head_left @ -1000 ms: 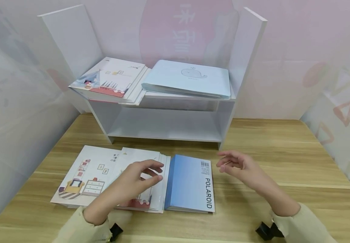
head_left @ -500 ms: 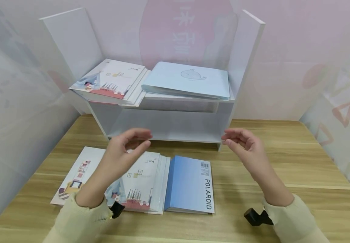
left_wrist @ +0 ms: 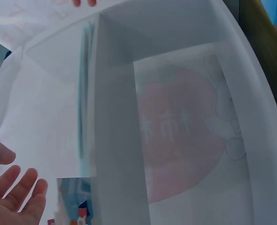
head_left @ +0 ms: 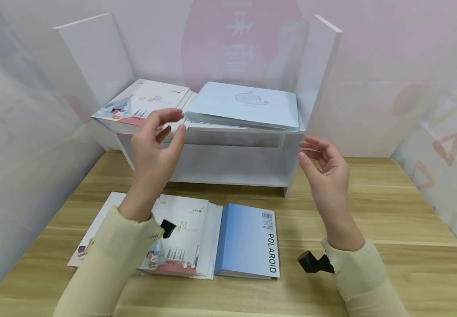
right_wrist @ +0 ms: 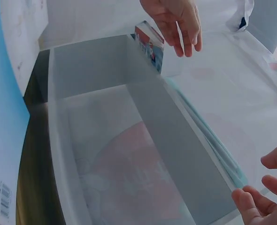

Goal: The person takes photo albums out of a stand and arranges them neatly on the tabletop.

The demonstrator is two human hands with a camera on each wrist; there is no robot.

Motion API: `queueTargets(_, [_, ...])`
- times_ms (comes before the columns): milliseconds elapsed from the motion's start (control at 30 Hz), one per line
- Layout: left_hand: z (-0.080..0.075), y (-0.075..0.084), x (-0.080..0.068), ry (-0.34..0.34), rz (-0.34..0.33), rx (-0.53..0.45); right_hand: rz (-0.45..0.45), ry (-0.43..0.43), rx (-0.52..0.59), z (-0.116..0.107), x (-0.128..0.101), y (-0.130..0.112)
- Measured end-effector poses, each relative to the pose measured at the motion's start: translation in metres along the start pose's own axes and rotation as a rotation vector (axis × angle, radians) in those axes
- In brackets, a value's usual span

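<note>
My left hand [head_left: 153,147] hovers in front of the white shelf's [head_left: 228,165] upper level, its fingers loosely bent around nothing. Just behind it lie white illustrated books [head_left: 133,99], partly hidden by the hand. Beside them a light blue album [head_left: 248,103] with a whale drawing lies flat on the same level. Off the shelf's right end, my right hand [head_left: 327,169] is raised, fingers relaxed and holding nothing. In the right wrist view, its fingertips [right_wrist: 244,201] appear close to the light blue album's edge [right_wrist: 209,136]; contact is unclear.
On the wooden table [head_left: 371,229], white illustrated books [head_left: 188,233] lie before the shelf, partly covered by the left arm. A blue POLAROID book [head_left: 248,242] lies right of them. Tall side panels [head_left: 321,66] rise at both shelf ends. Printed cloth [head_left: 383,79] hangs behind.
Both hands have risen from near the table books toward the shelf's upper level. The left hand has also moved leftward. The books and album have stayed put.
</note>
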State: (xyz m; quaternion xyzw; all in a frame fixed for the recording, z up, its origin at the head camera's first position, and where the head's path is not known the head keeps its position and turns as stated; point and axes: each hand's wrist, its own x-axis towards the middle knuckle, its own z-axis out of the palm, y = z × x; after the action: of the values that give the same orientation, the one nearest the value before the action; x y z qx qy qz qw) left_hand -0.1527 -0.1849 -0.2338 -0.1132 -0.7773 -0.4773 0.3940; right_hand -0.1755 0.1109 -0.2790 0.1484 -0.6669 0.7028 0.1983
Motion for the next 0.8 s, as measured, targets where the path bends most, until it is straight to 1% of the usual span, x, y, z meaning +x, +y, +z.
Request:
queueTargets(67, [0.006, -0.003, 0.009, 0.016, 0.017, 0.021, -0.03, 0.025, 0.01, 0.004, 0.002, 0.001])
queueTargets(167, [0.012, -0.007, 0.018, 0.011, 0.033, 0.054, -0.058, 0.054, 0.014, 0.008, 0.005, 0.002])
queueTargets(267, [0.018, -0.008, 0.024, -0.022, 0.041, 0.071, -0.075, 0.081, 0.014, 0.011, 0.009, 0.003])
queueTargets(333, [0.021, -0.008, 0.028, -0.051, 0.034, 0.083, -0.085, 0.096, 0.022, 0.012, 0.01, 0.003])
queueTargets(467, [0.025, -0.005, 0.034, -0.118, -0.024, 0.144, -0.117, 0.102, 0.003, 0.013, 0.013, 0.003])
queueTargets(633, [0.026, 0.002, 0.038, -0.2, -0.098, 0.253, -0.13, 0.058, -0.075, 0.013, 0.012, 0.002])
queueTargets(733, [0.026, 0.004, 0.038, -0.226, -0.126, 0.313, -0.118, 0.03, -0.108, 0.013, 0.012, 0.002])
queueTargets(800, [0.025, 0.005, 0.038, -0.233, -0.14, 0.332, -0.109, 0.021, -0.112, 0.013, 0.011, 0.002])
